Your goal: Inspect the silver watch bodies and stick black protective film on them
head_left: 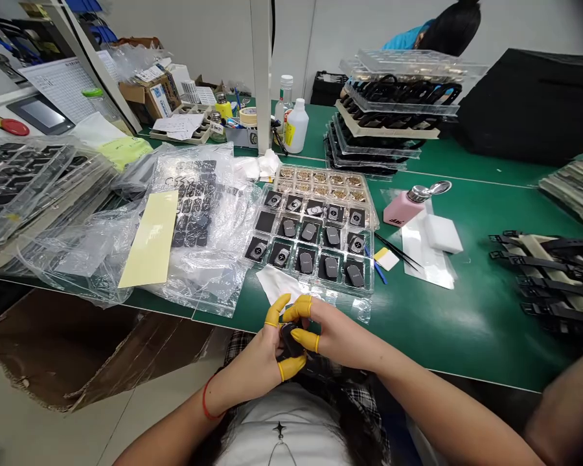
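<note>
Between my hands, just off the table's front edge, is a small black watch case point(291, 343). My left hand point(267, 362) grips it from the left, thumb and fingers closed round it. From the right, my right hand point(315, 323) presses its fingertips on the case's upper side. Yellow finger cots cover several fingertips on both hands. Right beyond them lies a white cloth point(278, 283). Past that stands a clear compartment tray point(315, 281) with dark watch cases in its pockets, one pocket holding no case. Fingers hide part of the held case.
Plastic bags point(208, 259) and a yellow strip point(150, 239) cover the left. Tweezers point(399, 251), a pink pump bottle point(402, 208) and a white foam block point(443, 233) lie right. Black straps point(554, 272) sit farther right. Stacked trays point(393, 123) rise behind, near another person point(447, 29).
</note>
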Available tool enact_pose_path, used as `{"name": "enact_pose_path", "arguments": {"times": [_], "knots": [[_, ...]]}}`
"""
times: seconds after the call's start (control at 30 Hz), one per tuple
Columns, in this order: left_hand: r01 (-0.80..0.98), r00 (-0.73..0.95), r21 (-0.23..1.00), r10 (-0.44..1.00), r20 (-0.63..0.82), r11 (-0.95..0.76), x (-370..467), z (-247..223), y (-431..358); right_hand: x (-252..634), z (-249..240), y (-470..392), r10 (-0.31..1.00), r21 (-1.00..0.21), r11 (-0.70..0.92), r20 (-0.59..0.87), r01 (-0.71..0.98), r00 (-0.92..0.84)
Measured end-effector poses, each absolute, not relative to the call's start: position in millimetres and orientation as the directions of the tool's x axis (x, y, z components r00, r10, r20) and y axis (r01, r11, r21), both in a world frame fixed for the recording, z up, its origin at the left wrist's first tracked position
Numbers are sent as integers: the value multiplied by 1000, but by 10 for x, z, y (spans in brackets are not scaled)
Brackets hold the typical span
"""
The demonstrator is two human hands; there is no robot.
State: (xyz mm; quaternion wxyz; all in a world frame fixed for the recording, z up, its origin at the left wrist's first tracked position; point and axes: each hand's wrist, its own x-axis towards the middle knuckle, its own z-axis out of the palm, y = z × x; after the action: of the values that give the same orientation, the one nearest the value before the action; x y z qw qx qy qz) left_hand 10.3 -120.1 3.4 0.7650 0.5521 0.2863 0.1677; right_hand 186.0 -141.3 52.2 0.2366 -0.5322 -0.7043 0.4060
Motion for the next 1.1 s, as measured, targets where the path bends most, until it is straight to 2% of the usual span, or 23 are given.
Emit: {"name": "enact_pose_path", "arguments": {"times": [0.13,0.23,0.27,0.33,0.4,0.43,0.5,0.57,0.63,0.7,0.8,0.9,1.0,1.1], "knots": [[-51,765,891,591,-256,452,90,-15,-1160,1886,482,-1425,950,-751,241,53,614,-309],[-57,782,843,549,-295,535,18,0,-1105,2012,397,-1405,977,-749,150,10,645,-215],[-43,791,830,527,-311,556,-14,16,-1089,2062,361,-1387,989,-691,77,-36,718,-140],[-7,793,819,502,-344,573,-76,55,-1065,2128,297,-1340,997,-445,-41,-74,894,9],[26,776,822,507,-375,569,-121,92,-1054,2118,257,-1282,999,-223,-43,-25,974,38],[40,768,827,512,-384,561,-134,107,-1052,2084,246,-1246,1000,-189,-2,16,982,5],[59,765,841,517,-384,538,-149,128,-1051,1985,228,-1153,992,-245,124,65,962,-111],[62,770,859,523,-365,508,-156,137,-1050,1896,204,-1039,972,-318,232,45,919,-230],[49,768,877,543,-339,478,-161,132,-1045,1856,183,-943,952,-325,283,-16,902,-305],[28,749,892,581,-318,452,-165,116,-1033,1864,199,-912,952,-309,280,-31,909,-304],[22,714,897,621,-323,441,-166,83,-1004,1872,312,-1015,961,-415,276,129,867,-244],[62,686,935,666,-293,348,-155,66,-975,1782,418,-1194,883,-538,469,309,700,-354],[92,688,961,681,-251,261,-129,69,-961,1676,410,-1286,807,-524,589,411,615,-423],[81,698,934,649,-302,348,-94,91,-957,1645,354,-1307,820,-528,563,449,635,-354]]}}
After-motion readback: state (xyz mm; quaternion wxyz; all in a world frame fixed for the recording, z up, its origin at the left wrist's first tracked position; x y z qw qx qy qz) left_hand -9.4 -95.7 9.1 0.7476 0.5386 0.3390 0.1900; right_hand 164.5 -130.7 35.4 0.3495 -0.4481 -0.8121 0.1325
